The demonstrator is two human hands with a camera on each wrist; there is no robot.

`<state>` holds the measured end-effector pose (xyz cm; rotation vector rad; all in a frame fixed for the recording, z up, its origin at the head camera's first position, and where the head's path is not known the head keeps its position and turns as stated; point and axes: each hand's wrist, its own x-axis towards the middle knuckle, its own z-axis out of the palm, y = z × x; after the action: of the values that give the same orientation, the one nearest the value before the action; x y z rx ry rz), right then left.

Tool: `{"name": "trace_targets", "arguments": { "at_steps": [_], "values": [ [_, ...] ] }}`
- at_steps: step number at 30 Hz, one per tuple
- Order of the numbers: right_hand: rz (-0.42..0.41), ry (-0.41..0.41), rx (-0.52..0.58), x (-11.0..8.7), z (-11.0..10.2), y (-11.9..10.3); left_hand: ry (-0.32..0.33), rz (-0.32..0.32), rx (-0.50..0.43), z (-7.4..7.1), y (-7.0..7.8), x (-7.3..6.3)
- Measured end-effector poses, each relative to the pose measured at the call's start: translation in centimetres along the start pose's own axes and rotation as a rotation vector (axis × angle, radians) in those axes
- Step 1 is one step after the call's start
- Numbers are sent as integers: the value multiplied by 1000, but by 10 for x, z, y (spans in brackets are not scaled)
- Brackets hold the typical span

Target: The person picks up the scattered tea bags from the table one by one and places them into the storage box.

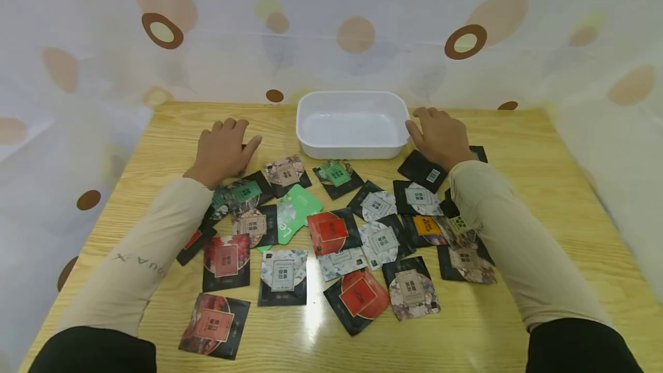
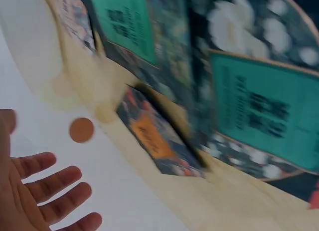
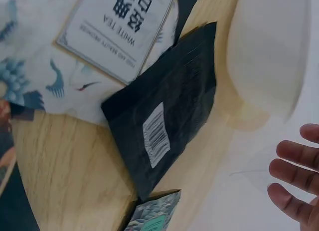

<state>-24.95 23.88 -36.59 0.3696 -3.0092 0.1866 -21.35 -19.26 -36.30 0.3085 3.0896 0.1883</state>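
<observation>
Palm down, the left hand (image 1: 220, 151) hovers at the left rear of the table, fingers spread and holding nothing. Just in front of it are tea packets with teal labels (image 2: 264, 116), and the left wrist view also shows an orange-labelled packet (image 2: 152, 136). The right hand (image 1: 442, 138) has relaxed fingers close by the right rim of a white plastic tub (image 1: 352, 152); nothing is in its grasp. Below that hand lies a black tea packet (image 3: 169, 111), barcode side up, overlapping a white tea packet (image 3: 114, 29).
Many flat tea packets are strewn over the wooden table (image 1: 538, 189), among them a red-labelled packet (image 1: 357, 298) and a packet (image 1: 213, 326) at the front left. A green card-like piece (image 1: 297, 212) lies mid-left. A spotted white sheet (image 1: 331, 16) hangs behind.
</observation>
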Motion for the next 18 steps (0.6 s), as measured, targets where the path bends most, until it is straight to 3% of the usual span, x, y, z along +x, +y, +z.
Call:
{"name": "trace_targets", "arguments": {
  "at_steps": [7, 12, 18],
  "values": [
    [57, -129, 71, 6, 12, 3, -118, -146, 15, 17, -37, -9],
    [29, -167, 83, 7, 20, 4, -102, -228, 22, 28, -50, -16],
    [8, -156, 33, 6, 23, 4, -68, -245, 24, 28, -53, -18]
  ]
}}
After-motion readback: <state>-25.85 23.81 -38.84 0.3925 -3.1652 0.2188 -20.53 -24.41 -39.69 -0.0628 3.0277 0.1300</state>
